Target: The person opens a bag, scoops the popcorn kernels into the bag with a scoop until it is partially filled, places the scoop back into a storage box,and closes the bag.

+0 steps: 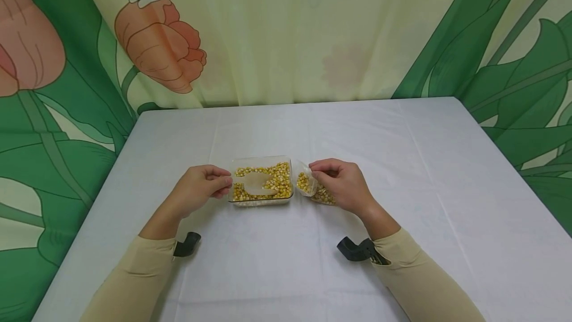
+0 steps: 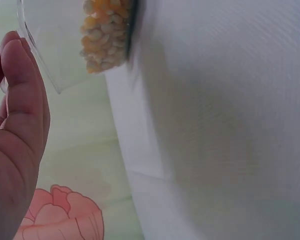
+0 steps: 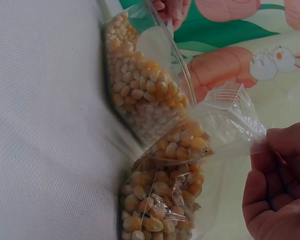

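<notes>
A clear rectangular container [image 1: 262, 203] holds yellow corn kernels [image 1: 282, 178]. In it lies a pale translucent scoop [image 1: 255, 183], its bowl over the kernels and its handle pointing left. My left hand [image 1: 202, 186] is at the container's left rim and pinches the end of that handle, which shows as a white strip between the fingers in the right wrist view. To the right of the container, a clear zip bag [image 3: 165, 195] of corn kernels rests on the table against its side. My right hand [image 1: 343, 185] pinches the bag's upper edge between thumb and forefinger.
A white cloth covers the table [image 1: 268, 262]. Behind it hangs a curtain [image 1: 286, 34] printed with leaves, flowers and a rabbit. Black wrist mounts [image 1: 357, 250] stick out from both sleeves.
</notes>
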`<state>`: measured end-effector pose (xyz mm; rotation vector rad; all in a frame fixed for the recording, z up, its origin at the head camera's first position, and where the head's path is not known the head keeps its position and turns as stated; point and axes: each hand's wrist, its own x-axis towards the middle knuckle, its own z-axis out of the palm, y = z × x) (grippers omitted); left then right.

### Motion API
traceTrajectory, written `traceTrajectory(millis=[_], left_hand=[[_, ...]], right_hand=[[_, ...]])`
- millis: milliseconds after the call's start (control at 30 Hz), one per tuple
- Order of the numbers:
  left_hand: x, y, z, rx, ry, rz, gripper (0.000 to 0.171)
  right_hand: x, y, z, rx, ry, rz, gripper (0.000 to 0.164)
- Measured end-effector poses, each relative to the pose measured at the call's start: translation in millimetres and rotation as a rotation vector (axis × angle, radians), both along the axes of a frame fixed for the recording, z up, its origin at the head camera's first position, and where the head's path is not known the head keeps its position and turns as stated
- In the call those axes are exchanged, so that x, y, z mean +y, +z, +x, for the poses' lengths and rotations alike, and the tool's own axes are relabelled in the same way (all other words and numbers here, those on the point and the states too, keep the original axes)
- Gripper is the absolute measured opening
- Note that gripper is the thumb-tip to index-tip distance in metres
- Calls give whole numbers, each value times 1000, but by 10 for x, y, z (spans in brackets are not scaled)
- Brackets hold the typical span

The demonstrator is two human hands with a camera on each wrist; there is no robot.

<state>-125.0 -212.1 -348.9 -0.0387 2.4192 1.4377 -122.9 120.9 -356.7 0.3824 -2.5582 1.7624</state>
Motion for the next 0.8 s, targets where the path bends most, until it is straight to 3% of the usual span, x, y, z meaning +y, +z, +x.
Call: traceTrajectory(millis=[300,600,800], left_hand=[[-13,-4,9,-16,2,39,31],[-24,-32,21,-64,29,252,34],[-38,-77,27,-82,44,339,37]], right_hand=[[2,-2,10,-1,-1,3,10],[5,9,18,5,-1,5,10],[12,20,13,7,-8,7,10]])
